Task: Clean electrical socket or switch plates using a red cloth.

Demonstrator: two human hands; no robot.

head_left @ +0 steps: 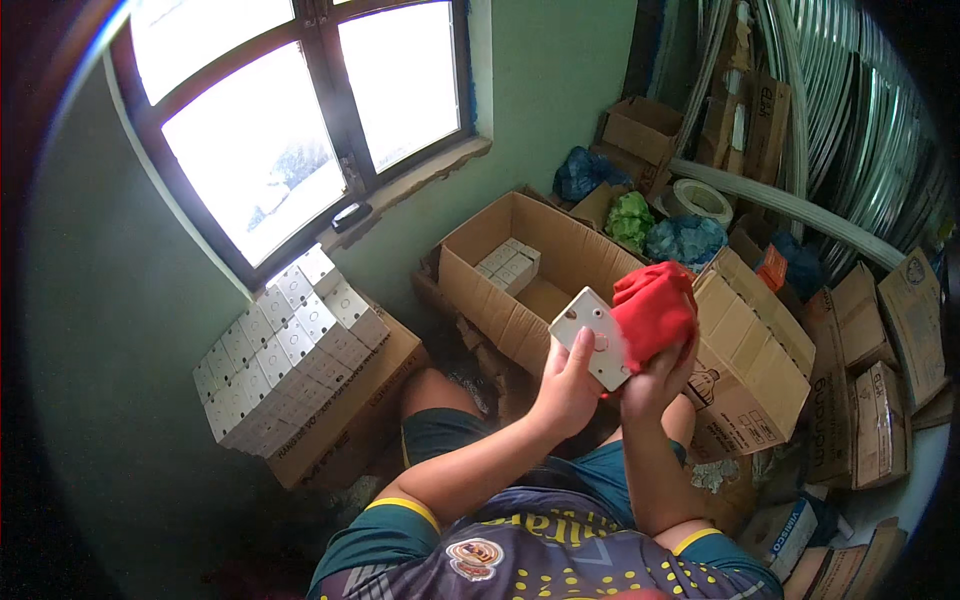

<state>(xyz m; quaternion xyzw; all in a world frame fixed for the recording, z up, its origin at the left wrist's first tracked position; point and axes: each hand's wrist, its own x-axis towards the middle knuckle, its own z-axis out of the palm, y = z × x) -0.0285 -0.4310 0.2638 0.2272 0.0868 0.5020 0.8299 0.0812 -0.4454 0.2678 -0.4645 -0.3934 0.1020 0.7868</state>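
Observation:
My left hand point(568, 385) grips a white square electrical back box point(588, 322) by its lower edge, thumb across the flat face. A bunched red cloth point(655, 310) is in my right hand point(660, 378), pressed against the right side of that box. The cloth hides part of the box and most of the right fingers. Just beyond my hands stands an open cardboard carton point(520, 320) with several white boxes point(510, 265) inside at its left end. To my left, many more white boxes point(275, 355) are stacked in rows on top of a closed carton point(345, 410).
Another cardboard carton point(750, 350) stands at my right knee. Flattened and small cartons point(880, 420) lie farther right. Behind are plastic bags point(630, 220), a tape-like roll point(700, 200), a long pale pipe point(800, 212) and bundled metal strips point(850, 110). A dark object point(350, 216) rests on the window sill.

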